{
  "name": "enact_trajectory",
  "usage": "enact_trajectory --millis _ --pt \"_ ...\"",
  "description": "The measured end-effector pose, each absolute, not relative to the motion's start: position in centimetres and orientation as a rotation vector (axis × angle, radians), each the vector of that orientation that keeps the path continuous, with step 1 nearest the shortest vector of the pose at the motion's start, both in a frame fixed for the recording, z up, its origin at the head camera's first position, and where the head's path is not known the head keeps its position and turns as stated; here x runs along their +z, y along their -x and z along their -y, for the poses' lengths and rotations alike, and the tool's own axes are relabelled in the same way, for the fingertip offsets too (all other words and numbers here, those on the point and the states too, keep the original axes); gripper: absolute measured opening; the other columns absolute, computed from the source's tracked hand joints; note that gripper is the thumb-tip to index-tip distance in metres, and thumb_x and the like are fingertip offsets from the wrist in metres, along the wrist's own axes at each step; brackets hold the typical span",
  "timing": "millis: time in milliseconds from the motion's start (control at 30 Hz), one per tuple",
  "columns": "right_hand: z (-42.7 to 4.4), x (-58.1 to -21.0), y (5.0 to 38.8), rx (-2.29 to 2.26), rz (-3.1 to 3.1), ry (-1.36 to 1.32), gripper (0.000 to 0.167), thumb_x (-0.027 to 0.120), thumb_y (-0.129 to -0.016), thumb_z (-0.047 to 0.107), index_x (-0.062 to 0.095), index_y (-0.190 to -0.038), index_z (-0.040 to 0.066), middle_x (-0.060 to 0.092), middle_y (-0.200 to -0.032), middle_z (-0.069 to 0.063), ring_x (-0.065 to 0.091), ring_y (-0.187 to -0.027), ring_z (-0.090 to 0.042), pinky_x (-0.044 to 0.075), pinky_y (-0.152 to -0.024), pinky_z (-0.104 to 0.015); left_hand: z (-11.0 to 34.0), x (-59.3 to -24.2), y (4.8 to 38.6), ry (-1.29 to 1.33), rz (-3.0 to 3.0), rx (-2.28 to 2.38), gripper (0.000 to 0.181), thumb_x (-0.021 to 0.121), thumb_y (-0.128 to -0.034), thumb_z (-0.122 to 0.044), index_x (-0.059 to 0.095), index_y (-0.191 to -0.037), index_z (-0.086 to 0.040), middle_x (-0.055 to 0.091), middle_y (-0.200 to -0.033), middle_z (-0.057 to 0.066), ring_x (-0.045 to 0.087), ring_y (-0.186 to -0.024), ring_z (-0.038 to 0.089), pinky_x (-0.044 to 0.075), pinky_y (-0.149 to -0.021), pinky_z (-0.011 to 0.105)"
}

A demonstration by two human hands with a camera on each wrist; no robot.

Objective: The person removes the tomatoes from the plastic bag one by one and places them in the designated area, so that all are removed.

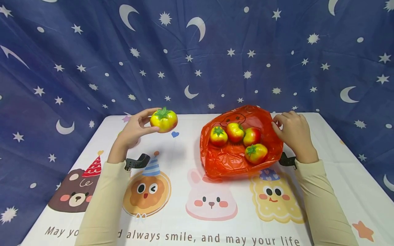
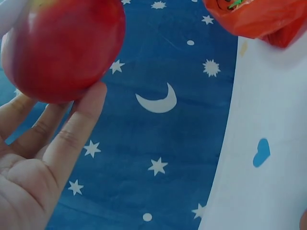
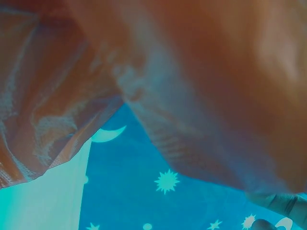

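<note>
The left hand [image 1: 133, 129] has its grip clamped on a yellow-red fruit [image 1: 164, 120], raised at nine o'clock of the red bag [image 1: 225, 163], where four more fruits [image 1: 219, 137] lie. The right hand [image 1: 291, 132] seems to pinch the bag's rim near three o'clock, fingertips partly hidden. I'd draw that rim outward for a wide mouth and grasp the fruit lightly by its sides.

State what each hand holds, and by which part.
In the head view, the left hand holds a red-and-yellow tomato by its left side; the right hand pinches the red plastic bag by its right rim.
</note>
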State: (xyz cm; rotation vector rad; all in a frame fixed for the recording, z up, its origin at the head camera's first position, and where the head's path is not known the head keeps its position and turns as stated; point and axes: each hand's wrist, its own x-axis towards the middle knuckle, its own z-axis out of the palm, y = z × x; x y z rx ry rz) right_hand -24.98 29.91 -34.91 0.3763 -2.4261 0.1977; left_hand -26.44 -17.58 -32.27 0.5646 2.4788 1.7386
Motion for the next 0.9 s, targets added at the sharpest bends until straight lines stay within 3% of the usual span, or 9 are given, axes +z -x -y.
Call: enact_trajectory --millis 200,467,900 --pt "-29.9 -34.9 25.0 0.204 2.419 -0.381 0.008 0.070 -0.076 0.007 0.066 -0.074 0.001 0.063 -0.066 -0.016 0.051 -0.067 -0.032 0.046 -0.059 -0.047 18.7 -32.3 26.1 -0.563 -2.543 1.690 0.060 0.067 -0.0847 -0.008 0.042 -0.139 -0.006 0.044 -0.140 0.013 0.049 -0.115 0.008 0.047 -0.089 0.010" --pt "-29.8 -34.8 24.9 0.201 2.422 -0.377 0.008 0.070 -0.076 0.007 0.066 -0.075 0.000 0.064 -0.066 -0.017 0.051 -0.067 -0.032 0.047 -0.060 -0.047 20.1 -32.6 25.8 -0.573 -2.518 1.815 0.056 0.064 -0.0856 -0.002 0.042 -0.137 0.000 0.051 -0.121 -0.017 0.053 -0.108 0.000 0.048 -0.086 0.009" --pt "-29.7 -34.8 24.9 0.201 2.432 -0.373 0.008 0.070 -0.076 0.007 0.067 -0.076 0.000 0.064 -0.067 -0.017 0.051 -0.067 -0.032 0.047 -0.061 -0.047 21.7 -33.4 24.8 -0.446 -2.561 1.871 0.055 0.063 -0.0864 -0.005 0.043 -0.138 -0.004 0.049 -0.121 -0.016 0.049 -0.111 -0.003 0.045 -0.088 0.005"
